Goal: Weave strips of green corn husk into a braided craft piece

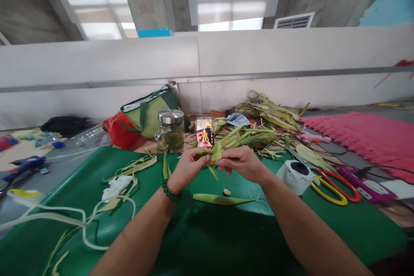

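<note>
Both my hands meet above the middle of the green mat (226, 233). Between them is a green strip of corn husk (216, 155), folded where the fingers come together. My left hand (190, 164), with a dark green bead bracelet (170, 190) at its wrist, pinches one side of it. My right hand (242, 161) pinches the other side, its fingers pressed together. A smartphone (205, 133) with a lit screen stands upright just behind. Below the hands, a long green husk piece (223, 199) lies flat, with a small pale scrap (227, 192) near it.
A lidded glass mug (171, 131) stands behind the left hand. Piled husks (271, 116) lie behind the right. Rightward are a white thread roll (296, 177), red-and-yellow-handled scissors (336, 187) and a purple device (367, 185). A white cord (86, 224) loops at left near a crumpled tissue (117, 188).
</note>
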A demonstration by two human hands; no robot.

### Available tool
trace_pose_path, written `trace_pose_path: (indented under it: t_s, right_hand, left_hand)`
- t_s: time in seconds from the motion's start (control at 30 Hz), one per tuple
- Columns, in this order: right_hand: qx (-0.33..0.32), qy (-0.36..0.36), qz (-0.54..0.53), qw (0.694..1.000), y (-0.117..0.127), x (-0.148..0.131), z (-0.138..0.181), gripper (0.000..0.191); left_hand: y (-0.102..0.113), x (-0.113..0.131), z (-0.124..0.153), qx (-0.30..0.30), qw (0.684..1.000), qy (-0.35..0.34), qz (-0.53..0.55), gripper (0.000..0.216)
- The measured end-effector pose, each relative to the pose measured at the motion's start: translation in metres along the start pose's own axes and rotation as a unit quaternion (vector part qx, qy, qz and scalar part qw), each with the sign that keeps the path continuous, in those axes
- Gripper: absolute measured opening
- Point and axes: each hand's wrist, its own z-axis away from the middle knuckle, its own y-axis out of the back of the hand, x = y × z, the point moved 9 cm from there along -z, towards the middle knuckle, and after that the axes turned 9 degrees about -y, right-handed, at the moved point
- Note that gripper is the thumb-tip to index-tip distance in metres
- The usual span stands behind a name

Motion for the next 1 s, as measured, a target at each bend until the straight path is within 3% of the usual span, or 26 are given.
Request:
trace_pose_path:
  t_s: [0.13, 0.2, 0.4, 0.53, 0.73, 0.87, 0.93, 1.0]
  right_hand:
    - [0.144, 0.051, 0.116, 0.982, 0.008, -0.005, 0.001, 0.022]
    - [0.177, 0.042, 0.157, 0.971, 0.008, -0.002, 0.001, 0.019]
    - [0.202, 0.059, 0.252, 0.945, 0.001, -0.007, 0.006, 0.018]
    - [0.221, 0.088, 0.281, 0.93, -0.003, -0.017, 0.013, 0.016]
    - [0.138, 0.021, 0.173, 0.975, -0.008, -0.001, 0.004, 0.011]
    - [0.137, -0.023, 0.131, 0.982, -0.004, 0.006, 0.004, 0.006]
    - [0.162, 0.002, 0.179, 0.97, 0.001, -0.003, 0.007, 0.008]
    - [0.235, 0.045, 0.267, 0.934, 0.012, -0.019, 0.014, 0.018]
  left_hand:
    - [-0.016, 0.006, 0.003, -0.045, 0.997, -0.028, -0.055, 0.011]
    - [-0.019, 0.005, 0.004, -0.054, 0.996, -0.025, -0.06, 0.01]
    - [-0.02, -0.011, 0.009, -0.05, 0.995, 0.061, 0.064, 0.021]
    - [-0.017, -0.013, 0.008, -0.032, 0.996, 0.058, 0.066, 0.036]
    - [-0.009, -0.017, 0.002, -0.001, 0.999, 0.054, 0.007, 0.043]
    - [-0.005, -0.018, 0.0, 0.004, 0.998, 0.051, -0.046, 0.047]
    - [-0.004, -0.018, 0.0, 0.005, 0.998, 0.048, -0.05, 0.047]
    - [-0.002, -0.016, -0.001, 0.014, 0.998, 0.036, -0.056, 0.047]
